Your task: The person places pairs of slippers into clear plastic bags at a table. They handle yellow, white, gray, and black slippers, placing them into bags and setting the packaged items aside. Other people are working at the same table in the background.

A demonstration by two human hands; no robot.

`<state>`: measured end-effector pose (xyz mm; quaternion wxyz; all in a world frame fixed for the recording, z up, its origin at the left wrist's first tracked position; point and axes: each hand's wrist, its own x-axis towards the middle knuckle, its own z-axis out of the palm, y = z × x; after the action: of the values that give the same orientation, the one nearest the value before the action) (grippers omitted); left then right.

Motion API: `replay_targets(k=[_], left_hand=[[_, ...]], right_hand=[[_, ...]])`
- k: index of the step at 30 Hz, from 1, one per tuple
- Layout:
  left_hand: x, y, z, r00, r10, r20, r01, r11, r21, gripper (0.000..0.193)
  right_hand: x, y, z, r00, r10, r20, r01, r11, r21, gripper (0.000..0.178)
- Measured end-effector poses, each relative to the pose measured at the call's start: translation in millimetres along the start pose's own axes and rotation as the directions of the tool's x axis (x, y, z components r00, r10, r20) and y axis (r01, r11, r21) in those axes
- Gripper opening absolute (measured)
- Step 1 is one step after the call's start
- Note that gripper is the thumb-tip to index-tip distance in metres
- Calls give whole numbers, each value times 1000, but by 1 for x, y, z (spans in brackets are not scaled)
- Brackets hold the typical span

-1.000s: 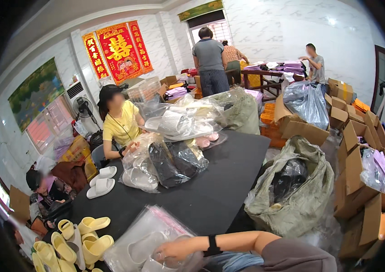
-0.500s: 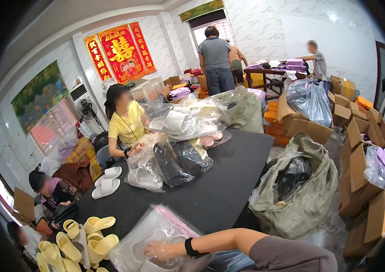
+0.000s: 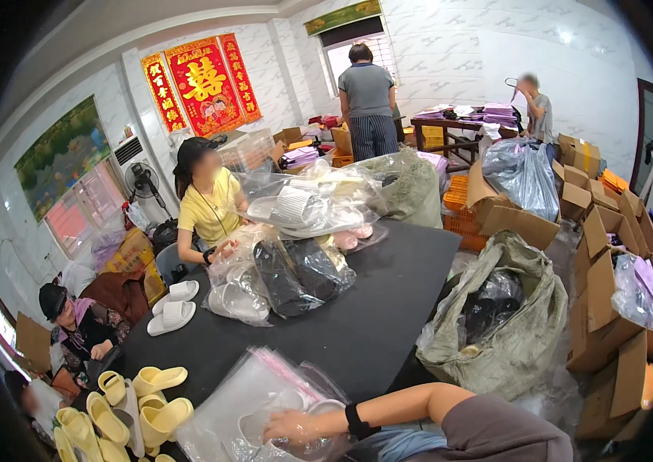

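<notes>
My right hand reaches in from the lower right, a black band on its wrist. Its fingers are bent over a white slipper at the table's near edge, partly hidden by the hand and glossy film. Beneath lies a stack of clear plastic bags with a pink strip along one edge. To the left stands a cluster of pale yellow slippers. Farther off, a pair of white slippers rests on the black table. My left hand is out of view.
Bagged slippers pile up mid-table before a person in yellow. A big woven sack stands off the table's right side, with open cartons beyond. Another person sits at the left; more people stand at the back.
My right hand has shifted a little to the right, and the white slipper under it has moved too. The seated person at the left has raised their head. A person at the back lifts something.
</notes>
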<state>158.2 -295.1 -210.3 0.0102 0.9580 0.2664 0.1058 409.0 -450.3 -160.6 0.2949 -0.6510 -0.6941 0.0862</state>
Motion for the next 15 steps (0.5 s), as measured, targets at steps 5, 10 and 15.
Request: replay_targets(k=[5,10,15], left_hand=[[-8,-9,-5,1000,5,-14,-5,999,48,60],[-34,-41,-23,997,13,-71,2,977,211,60],[-55,-26,-90,937,-329,-119,350,900,261,52]], right_hand=[[-5,7,14,990,-6,-138,10,1000,24,30],[-5,0,11,993,11,-120,-15,999,-34,26],[-4,-3,7,997,6,-75,-17,988,-156,26]])
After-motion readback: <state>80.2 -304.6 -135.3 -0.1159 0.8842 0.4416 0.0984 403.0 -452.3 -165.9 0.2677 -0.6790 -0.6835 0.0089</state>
